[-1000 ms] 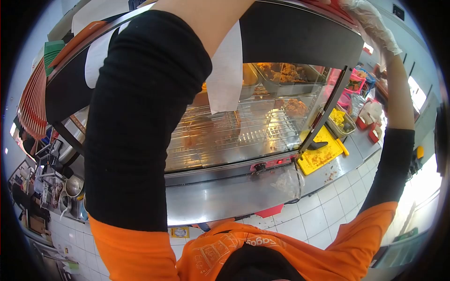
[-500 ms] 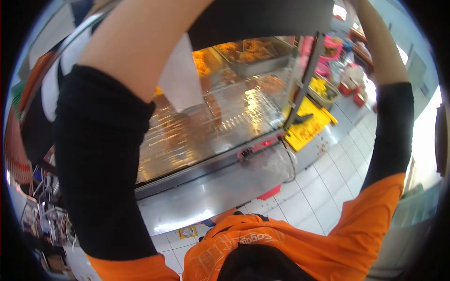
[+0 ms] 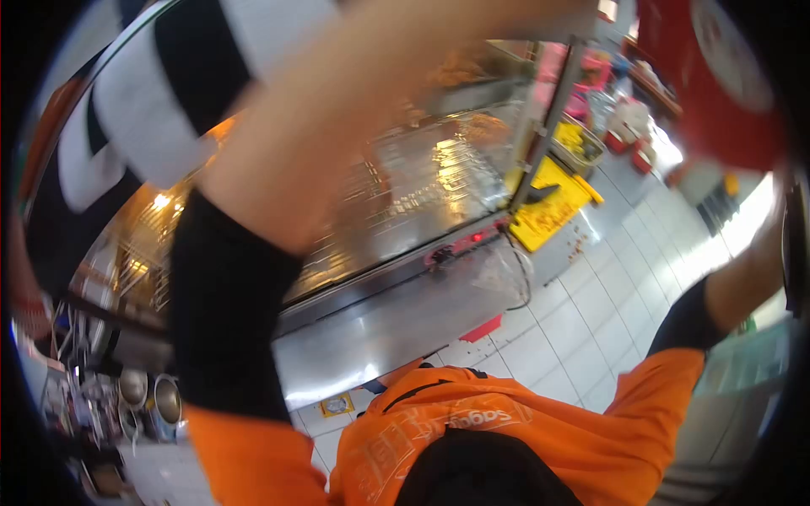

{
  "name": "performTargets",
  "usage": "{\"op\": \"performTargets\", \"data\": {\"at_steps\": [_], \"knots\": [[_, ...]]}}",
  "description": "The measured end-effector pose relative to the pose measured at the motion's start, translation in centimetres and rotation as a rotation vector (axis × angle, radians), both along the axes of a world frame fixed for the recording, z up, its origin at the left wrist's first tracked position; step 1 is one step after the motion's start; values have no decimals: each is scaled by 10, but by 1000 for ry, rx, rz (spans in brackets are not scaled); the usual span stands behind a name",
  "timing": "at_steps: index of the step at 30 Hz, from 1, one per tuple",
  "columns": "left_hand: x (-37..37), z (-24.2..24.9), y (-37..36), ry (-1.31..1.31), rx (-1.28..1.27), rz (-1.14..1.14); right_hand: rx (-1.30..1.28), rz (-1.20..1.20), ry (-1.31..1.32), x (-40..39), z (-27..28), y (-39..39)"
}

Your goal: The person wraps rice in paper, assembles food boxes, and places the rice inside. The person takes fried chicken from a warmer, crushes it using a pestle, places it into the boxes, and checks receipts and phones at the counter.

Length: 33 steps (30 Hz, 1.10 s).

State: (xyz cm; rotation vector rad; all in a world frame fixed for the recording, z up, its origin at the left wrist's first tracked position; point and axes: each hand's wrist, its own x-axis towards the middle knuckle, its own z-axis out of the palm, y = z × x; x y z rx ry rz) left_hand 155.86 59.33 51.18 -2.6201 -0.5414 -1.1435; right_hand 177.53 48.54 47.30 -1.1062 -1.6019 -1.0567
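Observation:
My left forearm (image 3: pixel 337 126) reaches across the glass display warmer (image 3: pixel 380 320) toward the top of the view. The left hand is past the top edge and out of sight. My right forearm (image 3: pixel 747 278) stretches out to the right edge, blurred, with the hand beyond the visible circle. A large red container with a white round print (image 3: pixel 717 93) fills the upper right, smeared by motion. Its lower end is near where the right arm leaves the view; what holds it cannot be made out. Wire racks (image 3: pixel 337 261) and fried food (image 3: pixel 460 67) show inside the warmer.
Right of the warmer lies a yellow cutting board (image 3: pixel 553 211) with a dark-handled tool and crumbs. Behind it stands a metal tray with yellow pieces (image 3: pixel 578 143). Red-based containers (image 3: pixel 629 126) stand farther back. Metal bowls (image 3: pixel 167 401) show at lower left.
The red container has come into view at upper right. My right arm has swung down and outward; my left forearm leans more to the right. The dark panel and white sheet over the warmer no longer show.

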Motion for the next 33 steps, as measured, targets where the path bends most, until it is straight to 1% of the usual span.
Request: {"op": "performTargets", "data": {"at_steps": [1,2,3,5,6,7,8,9,10,11,12,13,14,15,16,17,18,19,21,23,24,26,27,28,29,30,32,33], "knots": [[12,-29,-22,-75,-122,-214,30,50,142,-1,-26,-18],[19,-60,-39,-127,-220,-338,46,120,298,-7,-56,-32],[23,-96,-55,-181,-318,-405,25,208,495,-14,-89,-42],[16,-169,-70,-263,-337,-372,-149,491,899,-41,-166,-49],[-4,-181,-76,-248,-597,-441,-250,741,937,-48,-209,-45],[-28,-193,-81,-231,-860,-511,-385,770,1193,-90,-205,-47],[-39,-229,-77,-218,-1025,-471,-494,787,1465,-131,-202,-49],[-55,-270,-73,-139,-948,-321,-523,948,1601,-141,-227,-48],[-73,-271,-85,-78,-1060,-113,-561,904,1690,-142,-264,-45],[-87,-272,-94,-14,-1166,99,-581,1072,1834,-164,-255,-48],[-95,-292,-100,57,-1094,240,-619,1067,1846,-169,-275,-51],[-104,-325,-105,125,-1028,372,-666,1049,1859,-171,-296,-56],[-110,-352,-113,182,-964,499,-706,960,1835,-165,-298,-59],[-118,-366,-121,196,-825,542,-741,883,1799,-153,-296,-57],[-135,-375,-127,214,-679,583,-768,812,1764,-146,-291,-55],[-154,-378,-133,237,-540,618,-830,678,1740,-137,-268,-59],[-172,-369,-139,341,-619,727,-862,700,1699,-126,-257,-63],[-191,-359,-144,445,-694,834,-932,929,1707,-100,-266,-66],[-244,-359,-153,391,-605,825,-790,687,1860,-95,-259,-79],[-281,-361,-153,622,-1049,1052,-744,693,1924,-92,-270,-75],[-295,-360,-150,604,-1079,1066,-715,700,1957,-96,-278,-72],[-317,-356,-143,566,-1127,1090,-818,871,1960,-126,-294,-58],[-327,-362,-142,491,-1023,1119,-859,1064,1993,-158,-284,-49],[-337,-371,-142,416,-917,1142,-997,1170,2059,-180,-289,-44],[-343,-375,-143,344,-813,1157,-1150,1341,2090,-195,-305,-37],[-345,-367,-145,88,-773,1136,-1227,1398,2171,-209,-334,-32],[-348,-341,-149,-415,-672,1054,-1208,1345,2180,-251,-340,-28],[-354,-339,-145,-569,-607,976,-1197,1318,2184,-266,-343,-26]]}}
